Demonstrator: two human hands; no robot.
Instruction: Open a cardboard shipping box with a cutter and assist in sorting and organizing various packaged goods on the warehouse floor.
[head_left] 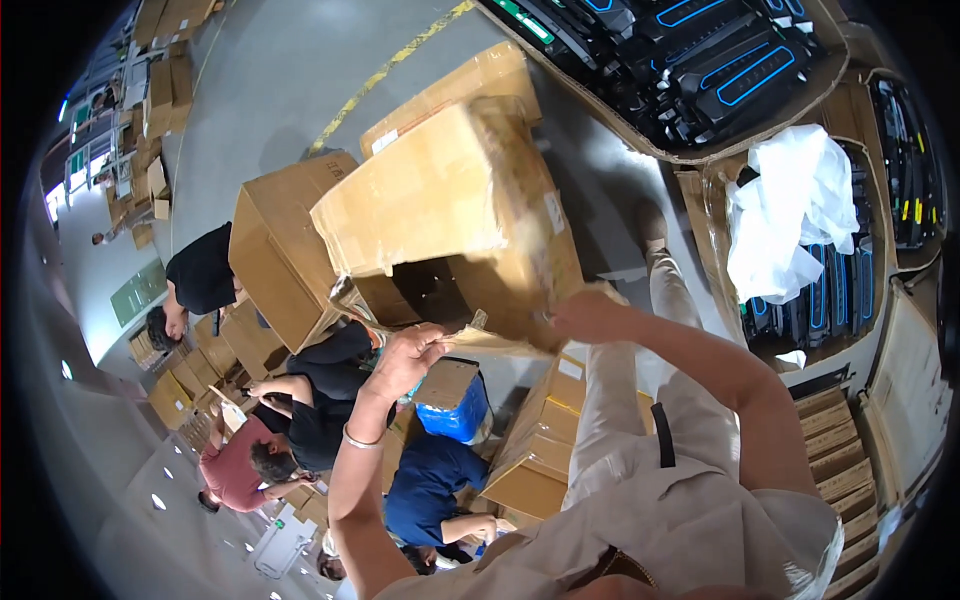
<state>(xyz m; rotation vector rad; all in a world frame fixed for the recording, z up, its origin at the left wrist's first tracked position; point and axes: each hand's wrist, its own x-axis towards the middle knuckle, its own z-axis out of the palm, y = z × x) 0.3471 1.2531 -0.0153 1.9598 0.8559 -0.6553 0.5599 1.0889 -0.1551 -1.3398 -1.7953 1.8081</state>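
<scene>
The person holds a large open cardboard carton up in the air, its open mouth turned down and toward the camera, the dark inside showing empty as far as can be seen. The left hand has its fingers closed around a loose bottom flap near the carton's lower edge. The right hand presses against the carton's lower right corner, its fingers curled onto the cardboard there; how firmly they grip cannot be told.

The main risk appears to lie in the hold itself. The left hand has only a flap, and a flap can fold or tear away, so the carton could swing or drop. Beneath and beside it crouch several other people, close to more stacked brown cartons and a blue-wrapped package, so a slipping carton would probably fall toward them. The right hand's purchase on a taped, smooth corner also looks slight, so a twist of the carton could break it free. Open crates of black parts with blue trim and a heap of white plastic wrap lie well apart on the right.
</scene>
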